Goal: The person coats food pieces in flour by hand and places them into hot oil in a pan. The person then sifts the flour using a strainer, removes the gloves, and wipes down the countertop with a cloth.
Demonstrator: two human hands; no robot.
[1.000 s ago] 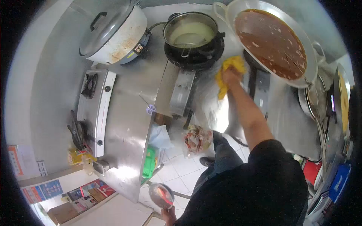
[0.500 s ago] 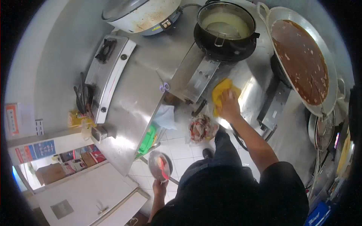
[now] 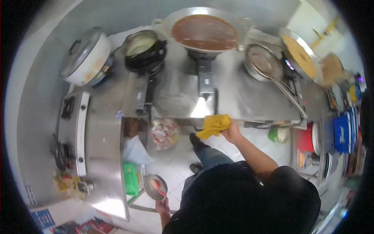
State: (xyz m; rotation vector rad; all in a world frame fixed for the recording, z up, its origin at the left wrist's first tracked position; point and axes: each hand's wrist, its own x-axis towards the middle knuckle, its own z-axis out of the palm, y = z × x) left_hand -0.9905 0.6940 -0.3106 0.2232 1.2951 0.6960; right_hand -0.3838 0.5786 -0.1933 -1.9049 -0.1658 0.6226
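Note:
My right hand (image 3: 232, 132) grips a yellow cloth (image 3: 213, 125), which hangs over the front edge of the steel counter (image 3: 233, 105). At the lower left, my left hand (image 3: 163, 206) is closed on the rim of a round metal bowl (image 3: 150, 194). A red utensil (image 3: 159, 186) lies inside that bowl; its exact kind is too blurred to tell. Between my hands, lower down, a clear plastic bag (image 3: 165, 133) with reddish and pale contents sits below the counter edge.
On the counter stand a wide pan of brown liquid (image 3: 205, 33), a dark pot (image 3: 145, 54), a rice cooker (image 3: 86, 58) and a strainer (image 3: 265, 62). A gas stove (image 3: 74, 132) is at left. A green basket (image 3: 131, 179) sits on a lower shelf.
My right hand has lifted the yellow cloth off the counter and drawn it back toward me. The view has swung right, showing more of the counter. My left hand still holds the bowl.

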